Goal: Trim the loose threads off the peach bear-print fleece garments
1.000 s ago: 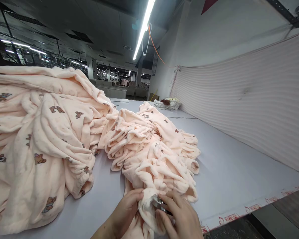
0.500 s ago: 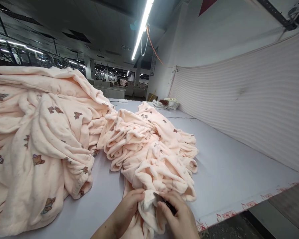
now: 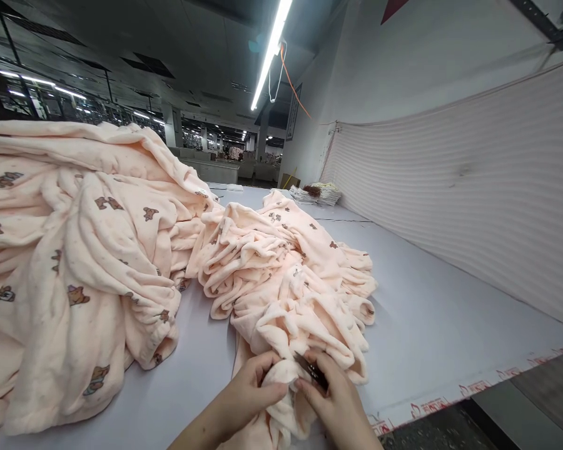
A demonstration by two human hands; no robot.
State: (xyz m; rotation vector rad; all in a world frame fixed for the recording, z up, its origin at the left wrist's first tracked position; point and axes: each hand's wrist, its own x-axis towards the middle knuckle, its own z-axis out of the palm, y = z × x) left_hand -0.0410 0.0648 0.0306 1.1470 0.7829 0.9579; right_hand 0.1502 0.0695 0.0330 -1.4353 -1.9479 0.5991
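At the bottom middle, my left hand (image 3: 256,384) pinches a fold of a pale peach fleece garment (image 3: 304,319) between thumb and fingers. Close by on its right, my right hand (image 3: 331,390) is closed around small dark thread snips (image 3: 312,370), whose blades point up and left toward the pinched fold. The garment lies bunched on the table, printed with little brown bears, and part of it hangs down below my hands. My fingers hide the exact spot on the cloth between them.
A large heap of the same bear-print fleece (image 3: 75,269) covers the left side of the pale table (image 3: 426,312). Folded cloths (image 3: 321,194) lie at the far end. A striped fabric sheet (image 3: 460,181) hangs along the right. Red-printed tape (image 3: 431,407) runs along the table's near right edge.
My left thumb has come across the fold, covering the whitish patch that showed before. The snips have shifted slightly up in my right hand. The view has moved a little.
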